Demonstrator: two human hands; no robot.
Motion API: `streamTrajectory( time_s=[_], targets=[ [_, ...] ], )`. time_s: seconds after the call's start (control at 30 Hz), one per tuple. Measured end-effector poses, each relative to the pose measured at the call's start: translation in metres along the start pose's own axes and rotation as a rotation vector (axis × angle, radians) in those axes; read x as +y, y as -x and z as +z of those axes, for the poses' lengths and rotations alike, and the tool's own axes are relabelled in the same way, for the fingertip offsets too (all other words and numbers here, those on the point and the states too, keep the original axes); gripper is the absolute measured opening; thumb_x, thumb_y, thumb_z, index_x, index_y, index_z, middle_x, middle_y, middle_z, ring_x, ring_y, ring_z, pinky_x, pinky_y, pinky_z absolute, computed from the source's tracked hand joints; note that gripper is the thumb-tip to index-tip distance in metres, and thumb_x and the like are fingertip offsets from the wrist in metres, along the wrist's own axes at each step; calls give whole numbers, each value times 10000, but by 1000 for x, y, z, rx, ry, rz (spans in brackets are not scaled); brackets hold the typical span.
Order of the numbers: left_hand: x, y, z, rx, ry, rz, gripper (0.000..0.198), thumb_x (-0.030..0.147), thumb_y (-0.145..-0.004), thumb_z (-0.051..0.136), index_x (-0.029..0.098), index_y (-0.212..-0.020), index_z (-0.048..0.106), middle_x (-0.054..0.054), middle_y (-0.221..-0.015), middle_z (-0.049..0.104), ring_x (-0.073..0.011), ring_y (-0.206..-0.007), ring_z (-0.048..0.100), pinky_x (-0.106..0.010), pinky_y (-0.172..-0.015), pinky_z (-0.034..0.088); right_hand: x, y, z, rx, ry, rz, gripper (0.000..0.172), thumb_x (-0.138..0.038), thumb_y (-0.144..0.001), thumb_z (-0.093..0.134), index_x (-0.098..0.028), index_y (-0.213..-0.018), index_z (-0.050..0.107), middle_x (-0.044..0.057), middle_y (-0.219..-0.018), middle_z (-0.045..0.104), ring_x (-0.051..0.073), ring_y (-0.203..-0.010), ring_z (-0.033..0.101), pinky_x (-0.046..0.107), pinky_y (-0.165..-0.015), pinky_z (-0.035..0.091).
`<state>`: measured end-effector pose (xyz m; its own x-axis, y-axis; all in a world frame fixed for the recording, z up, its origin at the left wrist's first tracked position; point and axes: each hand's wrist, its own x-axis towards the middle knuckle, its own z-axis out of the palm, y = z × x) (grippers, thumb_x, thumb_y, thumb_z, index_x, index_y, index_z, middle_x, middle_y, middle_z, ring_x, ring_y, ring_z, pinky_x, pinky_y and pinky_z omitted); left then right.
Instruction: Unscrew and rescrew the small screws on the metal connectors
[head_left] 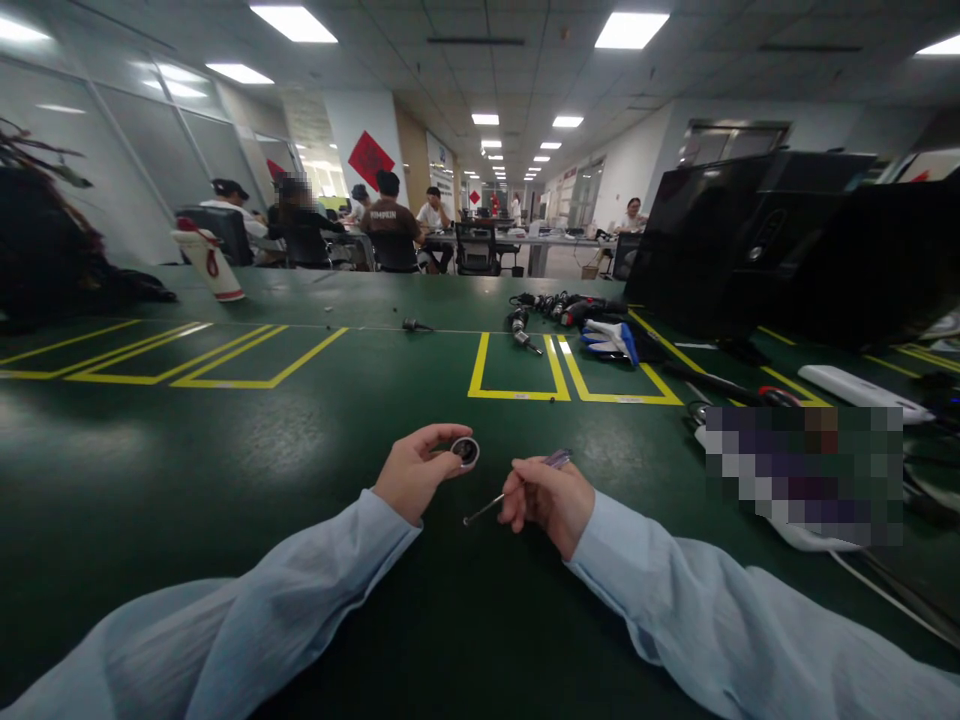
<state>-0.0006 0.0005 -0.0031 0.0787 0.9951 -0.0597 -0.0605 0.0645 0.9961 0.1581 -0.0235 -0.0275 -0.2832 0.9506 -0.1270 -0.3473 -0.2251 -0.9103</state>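
Between the thumb and fingers of my left hand (420, 468) is a small round metal-rimmed part (466, 453), its dark inside turned up towards me. My right hand (551, 492) grips a slim screwdriver (486, 509) with a clear purplish handle. Its thin shaft points down and left, and something tiny, too small to make out, sits at the tip. That tip is below the round part and apart from it. Both hands are held above the green tabletop (360, 430).
Yellow tape boxes (517, 394) mark the table. Beyond my hands lie a dark tool with a metal tip (521, 330), a blue and white glove (609, 340) and a small dark part (415, 325). A cup (210, 265) stands far left, black monitors (720, 240) right. People sit behind.
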Motion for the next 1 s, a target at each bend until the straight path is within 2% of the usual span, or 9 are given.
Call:
streamTrajectory(
  time_s=[0.07, 0.13, 0.2, 0.27, 0.4, 0.57, 1.0],
  targets=[
    [2, 1, 0, 7, 5, -11, 273, 79, -545, 617, 110, -816, 610, -43, -805, 645, -174, -728, 628, -352, -746, 517, -4, 3, 0, -16, -104, -120, 257, -352, -684, 548, -122, -575, 584, 37, -470, 614, 107, -401, 545, 205, -399, 427],
    [3, 2, 1, 9, 3, -30, 274, 72, -537, 617, 108, -808, 613, -45, -801, 646, -172, -719, 625, -354, -739, 517, -8, 8, 0, -20, -109, -288, 226, -325, -717, 560, -125, -623, 607, 38, -544, 636, 114, -474, 574, 225, -471, 462],
    [3, 2, 2, 0, 7, -36, 278, 74, -535, 624, 109, -811, 617, -44, -799, 646, -171, -726, 621, -353, -741, 516, -10, 13, 1, -13, -14, -426, 195, -300, -756, 549, -136, -680, 625, 35, -622, 650, 126, -556, 597, 256, -559, 487],
    [1, 3, 2, -22, 18, -27, 280, 87, -542, 634, 113, -820, 619, -43, -807, 645, -174, -749, 619, -353, -750, 514, -11, 17, 3, 5, 147, -501, 190, -283, -791, 523, -145, -728, 637, 39, -683, 654, 135, -622, 608, 279, -627, 492],
    [-2, 4, 1, -68, 20, -10, 276, 91, -572, 613, 125, -846, 617, -46, -851, 644, -172, -774, 618, -342, -750, 513, -13, 23, 8, 38, 443, -545, 221, -265, -817, 485, -127, -759, 649, 63, -718, 648, 149, -685, 609, 279, -665, 486],
    [0, 6, 3, -70, -15, -14, 291, 90, -567, 604, 112, -857, 605, -47, -844, 646, -168, -761, 621, -321, -734, 518, -11, 23, 8, 17, 614, -650, 201, -227, -832, 458, -139, -825, 639, 58, -765, 638, 146, -737, 596, 274, -694, 474],
    [8, 12, 7, -60, -110, 53, 232, 164, -596, 588, 103, -816, 627, -45, -727, 659, -168, -686, 627, -322, -677, 530, -12, 28, 10, -51, 792, -790, 187, -174, -831, 432, -152, -871, 614, 59, -796, 632, 144, -755, 585, 267, -705, 462]
  ],
)
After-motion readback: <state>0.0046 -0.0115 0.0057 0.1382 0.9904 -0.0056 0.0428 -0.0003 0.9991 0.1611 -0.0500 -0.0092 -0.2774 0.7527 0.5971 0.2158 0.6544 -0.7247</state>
